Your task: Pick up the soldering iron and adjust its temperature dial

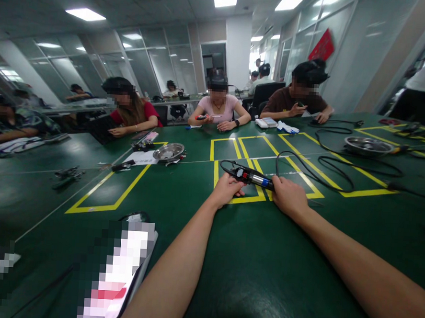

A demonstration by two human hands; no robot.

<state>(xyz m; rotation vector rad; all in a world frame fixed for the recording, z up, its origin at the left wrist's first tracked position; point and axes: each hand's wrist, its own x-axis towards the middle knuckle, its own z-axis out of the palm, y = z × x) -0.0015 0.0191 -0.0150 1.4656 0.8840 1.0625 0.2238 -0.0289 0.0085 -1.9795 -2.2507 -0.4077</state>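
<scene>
An opened corded electric screwdriver [259,179] lies crosswise between my hands, just above the green table [249,257]. Its bare inner parts show: small red and black pieces at the left, a silver cylinder and a blue band toward the right. My left hand [227,191] grips the left end from below, fingers curled under it. Around the black right end, my right hand [289,195] is closed; its fingertips are partly hidden. A black cable [226,165] loops out at the left end, and another black cord [305,172] runs behind my right hand.
Yellow tape frames [116,206] mark the table. A phone [119,273] lies near my left forearm. Metal bowls [169,151] [368,145] stand left and right, among cords and small parts. White gloves [288,128] lie beyond. Several people sit across the table.
</scene>
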